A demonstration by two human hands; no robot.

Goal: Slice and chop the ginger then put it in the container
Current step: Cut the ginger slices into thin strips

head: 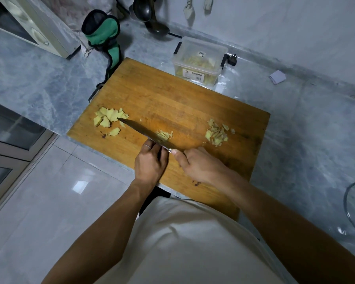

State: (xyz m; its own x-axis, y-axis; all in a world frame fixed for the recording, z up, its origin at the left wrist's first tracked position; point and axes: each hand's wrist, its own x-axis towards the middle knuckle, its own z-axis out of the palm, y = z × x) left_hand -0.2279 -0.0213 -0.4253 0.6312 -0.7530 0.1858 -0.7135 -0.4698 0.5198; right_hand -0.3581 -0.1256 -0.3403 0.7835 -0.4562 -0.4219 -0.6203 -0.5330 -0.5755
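On the wooden cutting board (172, 99) the right hand (201, 165) is curled around the handle of the knife (143, 131), thumb lying along it. The blade runs away from that hand toward the far left, its tip touching a pile of ginger slices (109, 117). The left hand (151, 160) sits just beside the right one, at the blade's near side; its fingers reach the flat of the blade, but whether they press it or only touch cannot be told. A ring shows on one finger.

Just beyond the left hand a small clump of cut ginger (164, 134) lies against the blade. Farther right, beyond the right hand, a heap of chopped ginger (216, 133) rests on the board, apart from the knife.

Well beyond both hands, past the board's far edge, stands the clear plastic container (199, 62) with yellowish pieces inside. Left of it a green and black cloth bag (103, 31) touches the board's far corner. A ladle (152, 19) hangs behind. Far right of the right hand a glass bowl's rim (353, 203) shows on the marble counter (295, 140).
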